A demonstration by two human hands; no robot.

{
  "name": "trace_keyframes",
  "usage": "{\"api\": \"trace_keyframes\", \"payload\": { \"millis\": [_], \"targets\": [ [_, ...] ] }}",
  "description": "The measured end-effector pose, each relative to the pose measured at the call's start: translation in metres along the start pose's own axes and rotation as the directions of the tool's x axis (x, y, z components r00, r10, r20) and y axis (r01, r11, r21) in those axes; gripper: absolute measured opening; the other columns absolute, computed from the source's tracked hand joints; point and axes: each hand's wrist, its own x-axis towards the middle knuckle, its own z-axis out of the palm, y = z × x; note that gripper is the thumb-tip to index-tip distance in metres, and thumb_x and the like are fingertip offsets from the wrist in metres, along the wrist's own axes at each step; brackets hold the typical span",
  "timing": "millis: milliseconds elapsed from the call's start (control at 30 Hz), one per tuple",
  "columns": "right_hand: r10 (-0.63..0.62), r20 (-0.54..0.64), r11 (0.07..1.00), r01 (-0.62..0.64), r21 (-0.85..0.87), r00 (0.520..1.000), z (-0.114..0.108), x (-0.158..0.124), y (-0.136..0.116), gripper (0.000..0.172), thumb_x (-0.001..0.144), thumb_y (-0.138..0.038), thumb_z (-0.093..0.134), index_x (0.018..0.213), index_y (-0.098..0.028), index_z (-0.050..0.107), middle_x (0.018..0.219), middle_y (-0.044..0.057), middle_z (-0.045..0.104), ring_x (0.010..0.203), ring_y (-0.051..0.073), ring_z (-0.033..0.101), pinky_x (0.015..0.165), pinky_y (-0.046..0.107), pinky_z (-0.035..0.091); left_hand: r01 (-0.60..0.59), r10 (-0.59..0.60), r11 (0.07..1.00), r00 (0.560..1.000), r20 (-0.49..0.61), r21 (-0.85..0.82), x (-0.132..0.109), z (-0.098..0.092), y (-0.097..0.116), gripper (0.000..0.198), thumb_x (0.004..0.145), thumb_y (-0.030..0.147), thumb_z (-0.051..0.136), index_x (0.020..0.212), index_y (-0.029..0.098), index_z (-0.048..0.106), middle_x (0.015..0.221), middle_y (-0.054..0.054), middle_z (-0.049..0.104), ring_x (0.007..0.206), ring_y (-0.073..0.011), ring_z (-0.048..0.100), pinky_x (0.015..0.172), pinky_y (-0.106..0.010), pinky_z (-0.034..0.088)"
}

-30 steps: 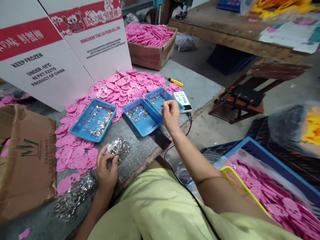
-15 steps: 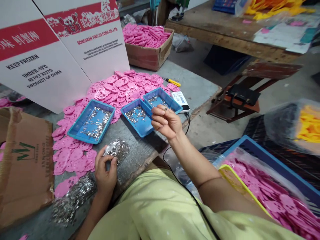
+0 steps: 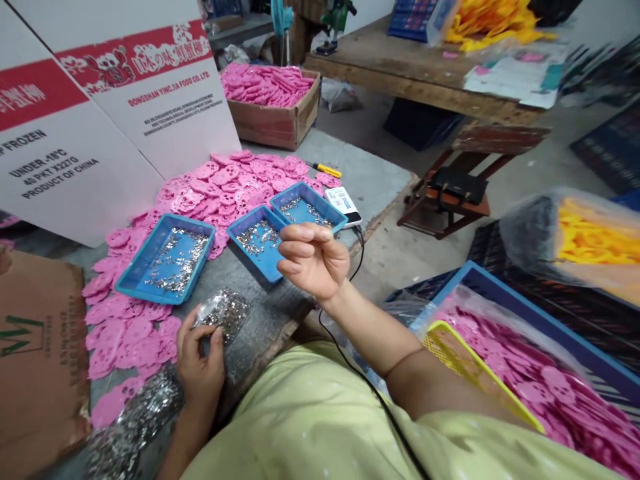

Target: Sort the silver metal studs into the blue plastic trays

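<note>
My left hand (image 3: 201, 357) is closed on the edge of a clear plastic bag (image 3: 227, 315) full of small shiny metal pieces, which lies on the table. My right hand (image 3: 316, 259) is raised in front of the blue trays, fingers curled and the thumb pressed to the index finger; whatever may be in the pinch is too small to make out. Small silvery pieces are scattered in the left blue tray (image 3: 143, 263), the middle blue tray (image 3: 267, 260) and the right blue tray (image 3: 295, 193). A second bag of metal pieces (image 3: 145, 413) lies beside my left forearm.
Pink perforated plastic pieces (image 3: 225, 175) are heaped behind the trays. A white device (image 3: 343, 200) with a cable and a yellow-handled tool (image 3: 327, 171) lie to the right. Cardboard boxes (image 3: 43, 353) flank the table. A blue crate (image 3: 463, 273) of pink pieces stands at my right.
My head view has turned slightly right and up, so the scene has shifted left and down. My right hand stays pinched and raised; my left stays on the bag.
</note>
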Motion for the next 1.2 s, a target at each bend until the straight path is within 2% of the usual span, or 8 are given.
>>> {"api": "trace_keyframes", "payload": {
  "millis": [100,167,333,433,533,800,1067,1200],
  "targets": [
    [0.027,-0.018,0.962,-0.031,-0.271,0.999,-0.004,0.01,0.008,0.052,0.072,-0.044,0.092,0.075,-0.023,0.045,0.087,-0.001,0.048,0.078,0.015,0.056,0.071,0.029,0.053,-0.007,0.007,0.999,1.0,-0.001,0.045,-0.005,0.001,0.002,0.005,0.092,0.023,0.068,0.09,0.02,0.064,0.132,-0.014,0.069,0.124,-0.0222,0.067,0.104,-0.039,0.052],
    [0.021,-0.051,0.846,-0.044,-0.532,0.998,-0.011,0.024,0.019,0.047,0.077,-0.055,0.087,0.08,-0.023,0.052,0.089,0.0,0.053,0.082,0.017,0.058,0.075,0.031,0.052,-0.022,0.022,0.997,1.0,0.009,0.068,-0.008,0.001,0.005,0.003,0.094,0.021,0.065,0.091,0.02,0.064,0.129,-0.013,0.071,0.123,-0.0222,0.068,0.102,-0.039,0.055],
    [-0.155,0.114,0.21,0.146,-0.967,0.981,-0.033,0.063,0.055,0.041,0.095,-0.061,0.062,0.078,-0.025,0.052,0.082,0.003,0.054,0.084,0.022,0.053,0.082,0.039,0.045,-0.01,0.008,0.993,1.0,0.021,0.114,-0.014,0.003,0.016,0.009,0.095,0.013,0.06,0.09,0.02,0.061,0.132,-0.013,0.069,0.126,-0.0215,0.067,0.103,-0.04,0.057],
    [-0.168,0.2,0.016,0.206,-0.978,0.965,-0.041,0.073,0.071,0.037,0.099,-0.055,0.054,0.078,-0.026,0.049,0.082,0.004,0.055,0.083,0.024,0.052,0.081,0.04,0.044,-0.028,0.025,0.996,0.999,0.034,0.083,-0.018,0.003,0.022,0.011,0.096,0.01,0.057,0.093,0.02,0.06,0.134,-0.014,0.068,0.128,-0.0208,0.066,0.103,-0.038,0.057],
    [-0.125,0.148,0.02,0.151,-0.988,0.981,-0.046,0.071,0.083,0.035,0.099,-0.054,0.052,0.08,-0.026,0.049,0.083,0.005,0.057,0.084,0.024,0.053,0.08,0.04,0.044,-0.056,0.052,0.997,0.997,0.059,0.061,-0.021,0.001,0.025,0.012,0.097,0.009,0.055,0.096,0.02,0.061,0.135,-0.015,0.066,0.128,-0.0204,0.065,0.104,-0.038,0.057],
    [0.04,-0.031,0.301,-0.042,-0.953,0.999,-0.037,0.042,0.114,0.046,0.095,-0.069,0.058,0.088,-0.024,0.054,0.085,0.004,0.066,0.077,0.021,0.065,0.075,0.037,0.051,-0.087,0.086,0.996,0.995,0.044,0.013,-0.024,0.004,0.023,0.013,0.098,0.009,0.052,0.099,0.019,0.059,0.138,-0.017,0.064,0.131,-0.0219,0.063,0.105,-0.039,0.057],
    [0.113,-0.091,0.252,-0.118,-0.961,0.989,-0.039,0.031,0.121,0.05,0.093,-0.073,0.058,0.085,-0.024,0.051,0.081,0.002,0.067,0.071,0.02,0.066,0.069,0.035,0.051,-0.064,0.064,0.998,0.997,0.05,-0.002,-0.027,0.005,0.021,0.011,0.099,0.013,0.052,0.1,0.02,0.061,0.14,-0.017,0.063,0.132,-0.0227,0.063,0.107,-0.041,0.057],
    [0.13,-0.084,0.135,-0.101,-0.986,0.988,-0.041,0.025,0.124,0.045,0.096,-0.068,0.054,0.083,-0.025,0.05,0.076,0.002,0.065,0.07,0.021,0.063,0.07,0.036,0.048,-0.065,0.065,0.998,0.996,0.057,-0.004,-0.029,0.005,0.019,0.015,0.099,0.014,0.053,0.109,0.021,0.062,0.143,-0.016,0.061,0.134,-0.0232,0.062,0.109,-0.042,0.056]
  ]
}}
